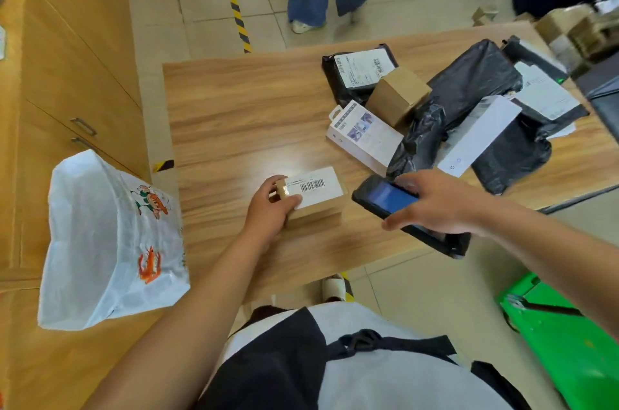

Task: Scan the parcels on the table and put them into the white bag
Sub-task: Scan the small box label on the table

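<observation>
Small brown cardboard parcel (315,212) lies on the wooden table (234,115), its end gripped by the left hand (268,212). The right hand (435,205) holds the black scanner (392,198) just beside it. Keep the label flat and aim at the stripes.

Light wood-grain table (234,115). In left hand (271,208) grip: flat brown cardboard box with white barcode label (318,205). Beyond grip, rightward: white retail carton (363,135), black plastic mailer bags (475,81) heaped.

Parcel depot or courier sorting room. Evidence: labelled black mailer bags (475,74) and a cardboard box (397,98) piled at the table's (234,108) far right corner, handheld scanner (385,197), yellow-black hazard tape (234,4) on the tiled floor (167,24), cartons (576,31) stacked beyond.
</observation>
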`<state>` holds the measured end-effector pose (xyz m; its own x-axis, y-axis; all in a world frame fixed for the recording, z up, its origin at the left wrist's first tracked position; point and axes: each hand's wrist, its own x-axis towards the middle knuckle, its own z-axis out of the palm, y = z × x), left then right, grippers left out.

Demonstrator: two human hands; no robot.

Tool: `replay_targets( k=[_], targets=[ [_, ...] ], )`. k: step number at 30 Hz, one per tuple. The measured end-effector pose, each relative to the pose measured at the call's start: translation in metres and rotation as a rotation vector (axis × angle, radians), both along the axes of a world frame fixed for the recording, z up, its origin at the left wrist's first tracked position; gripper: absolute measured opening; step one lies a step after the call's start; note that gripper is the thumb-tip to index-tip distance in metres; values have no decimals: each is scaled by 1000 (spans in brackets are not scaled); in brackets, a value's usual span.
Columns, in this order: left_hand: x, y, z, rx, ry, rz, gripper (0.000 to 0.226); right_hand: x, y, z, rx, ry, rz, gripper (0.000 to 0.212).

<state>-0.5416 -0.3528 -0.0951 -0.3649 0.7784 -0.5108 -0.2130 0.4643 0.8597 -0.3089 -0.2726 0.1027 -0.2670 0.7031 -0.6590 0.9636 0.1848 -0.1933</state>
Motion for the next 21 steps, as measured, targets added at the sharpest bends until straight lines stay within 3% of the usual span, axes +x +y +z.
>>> replay_targets(
  k=[4,7,15,18,21],
  targets=[
    [-1,0,-3,17,-21,-18,42,-26,2,-1,78,-193,158,67],
    [-2,0,-2,23,-36,-24,41,-38,1,-2,98,-245,189,52],
    [-4,-2,-5,41,-21,-56,40,-47,-11,-4,116,-308,163,54],
    [-7,-1,-5,44,142,-165,47,-46,-19,-3,147,-316,152,52],
    [-22,2,-4,43,305,-315,70,-42,-26,0,157,-313,133,49]
  ],
)
